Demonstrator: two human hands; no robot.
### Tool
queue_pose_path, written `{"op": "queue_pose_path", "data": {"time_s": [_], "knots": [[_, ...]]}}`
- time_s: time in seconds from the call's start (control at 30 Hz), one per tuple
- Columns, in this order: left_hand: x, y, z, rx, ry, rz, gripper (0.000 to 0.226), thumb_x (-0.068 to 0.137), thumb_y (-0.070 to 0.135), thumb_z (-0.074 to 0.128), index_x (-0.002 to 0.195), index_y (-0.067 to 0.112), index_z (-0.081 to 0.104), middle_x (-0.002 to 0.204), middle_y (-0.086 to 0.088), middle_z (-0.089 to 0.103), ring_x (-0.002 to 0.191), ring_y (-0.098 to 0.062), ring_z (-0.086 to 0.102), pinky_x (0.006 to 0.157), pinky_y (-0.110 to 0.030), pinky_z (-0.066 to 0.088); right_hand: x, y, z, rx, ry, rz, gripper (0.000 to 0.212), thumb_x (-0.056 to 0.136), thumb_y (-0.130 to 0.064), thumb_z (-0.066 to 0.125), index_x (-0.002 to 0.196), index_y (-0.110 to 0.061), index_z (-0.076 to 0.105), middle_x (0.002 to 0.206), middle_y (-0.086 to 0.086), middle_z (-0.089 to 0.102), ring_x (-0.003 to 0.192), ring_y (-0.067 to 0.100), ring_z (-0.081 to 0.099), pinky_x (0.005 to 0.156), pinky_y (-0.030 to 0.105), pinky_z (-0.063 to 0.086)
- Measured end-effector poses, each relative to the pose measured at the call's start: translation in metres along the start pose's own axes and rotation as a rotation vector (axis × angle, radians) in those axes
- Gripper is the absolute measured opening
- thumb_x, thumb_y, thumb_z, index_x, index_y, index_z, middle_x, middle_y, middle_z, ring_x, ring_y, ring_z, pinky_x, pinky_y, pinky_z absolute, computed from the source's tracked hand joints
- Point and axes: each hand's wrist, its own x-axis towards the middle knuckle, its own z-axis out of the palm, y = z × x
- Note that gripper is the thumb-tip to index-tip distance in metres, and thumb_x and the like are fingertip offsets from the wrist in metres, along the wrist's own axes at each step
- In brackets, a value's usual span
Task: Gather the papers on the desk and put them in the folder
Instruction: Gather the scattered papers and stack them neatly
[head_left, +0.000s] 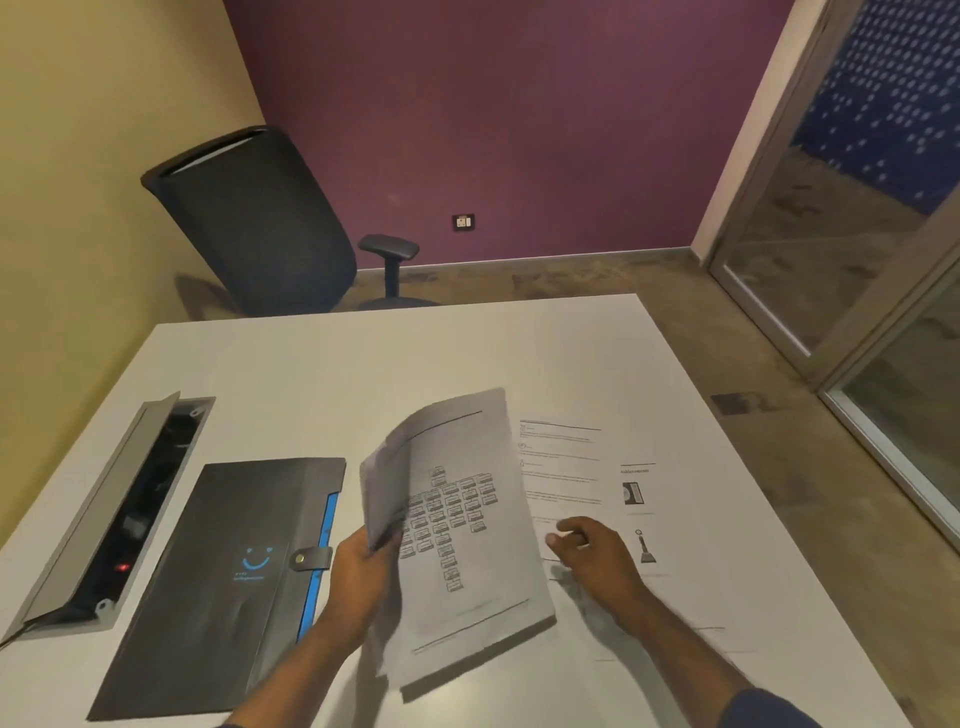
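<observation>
1. At the far left of the surface (322, 364) a cable box (111, 512) sits with its lid up; it has no part in this job.
2. Just right of it lies the folder (223, 582), dark, flat and closed, its snap strap (311, 558) fastened over the blue edge. It is where the sheets must end up, and nothing has gone in yet.
3. My left hand (363, 571) has its grip closed on a stack of papers (452, 535), pinching the left edge so the sheets stand tilted and fan out above the surface. The top sheet shows a chart of small boxes.
4. My right hand (597, 551) hovers low over the loose pages (571, 478) lying flat to the right of the stack. Its grip is open, fingers curled and reaching, holding nothing. I cannot tell whether the fingertips touch the paper.
5. I judge the step in hand to be gathering, about midway: some sheets are up, at least two printed pages are still down on the right.
6. The next move, as I see it, calls for sliding or pinching up a flat page by its near edge, which is fiddly on a smooth top, then laying it on the held stack.
7. After that the folder needs unsnapping, and that takes a free hand.
</observation>
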Motion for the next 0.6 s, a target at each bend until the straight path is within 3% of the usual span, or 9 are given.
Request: {"op": "queue_pose_path", "data": {"time_s": [0.07,0.13,0.2,0.23,0.3,0.6], "knots": [[0.004,-0.004,-0.007,-0.039,0.02,-0.047,0.014,0.096,0.023,0.061,0.095,0.012,0.07,0.077,0.005,0.071,0.073,-0.011,0.065,0.057,-0.021,0.046,0.008,0.008,-0.011,-0.165,0.107,0.012,0.022,0.083,-0.008,0.074,0.102,-0.001,0.065,0.077,0.005,0.057,0.063,0.012,0.053,0.052,0.01,0.046],[0.007,-0.01,-0.015,-0.074,0.045,-0.096,0.012,0.097,0.022,0.06,0.098,0.014,0.068,0.073,0.006,0.074,0.072,-0.009,0.068,0.057,-0.021,0.046,0.015,0.012,-0.02,-0.319,0.202,0.014,0.032,0.082,-0.008,0.075,0.109,0.002,0.063,0.092,0.011,0.058,0.069,0.012,0.055,0.052,0.009,0.043],[0.008,-0.015,-0.022,-0.098,0.068,-0.138,0.007,0.097,0.021,0.06,0.094,0.018,0.066,0.062,0.012,0.074,0.061,-0.004,0.069,0.052,-0.016,0.047,0.022,0.013,-0.026,-0.453,0.28,0.06,0.043,0.081,-0.016,0.076,0.118,-0.001,0.06,0.113,0.016,0.059,0.082,0.017,0.063,0.069,0.016,0.049],[0.007,-0.016,-0.025,-0.098,0.086,-0.152,0.007,0.096,0.02,0.061,0.093,0.017,0.066,0.058,0.013,0.073,0.056,-0.002,0.068,0.049,-0.015,0.046,0.027,0.014,-0.028,-0.54,0.308,0.1,0.05,0.081,-0.023,0.076,0.123,-0.003,0.057,0.122,0.017,0.057,0.096,0.025,0.065,0.083,0.026,0.051],[0.006,-0.023,-0.029,-0.089,0.107,-0.178,0.009,0.096,0.019,0.061,0.099,0.012,0.067,0.06,0.013,0.071,0.056,-0.002,0.067,0.048,-0.016,0.046,0.035,0.014,-0.029,-0.703,0.334,0.199,0.062,0.081,-0.034,0.075,0.13,-0.004,0.052,0.131,0.019,0.053,0.117,0.037,0.057,0.099,0.04,0.046],[-0.002,-0.038,-0.027,-0.102,0.077,-0.304,0.025,0.096,0.02,0.061,0.111,0.002,0.068,0.079,-0.002,0.075,0.072,-0.019,0.07,0.054,-0.025,0.048,0.063,0.021,-0.015,-0.791,0.407,0.473,0.078,0.067,-0.042,0.083,0.124,-0.005,0.044,0.125,0.016,0.053,0.114,0.039,0.057,0.091,0.047,0.052]]}}
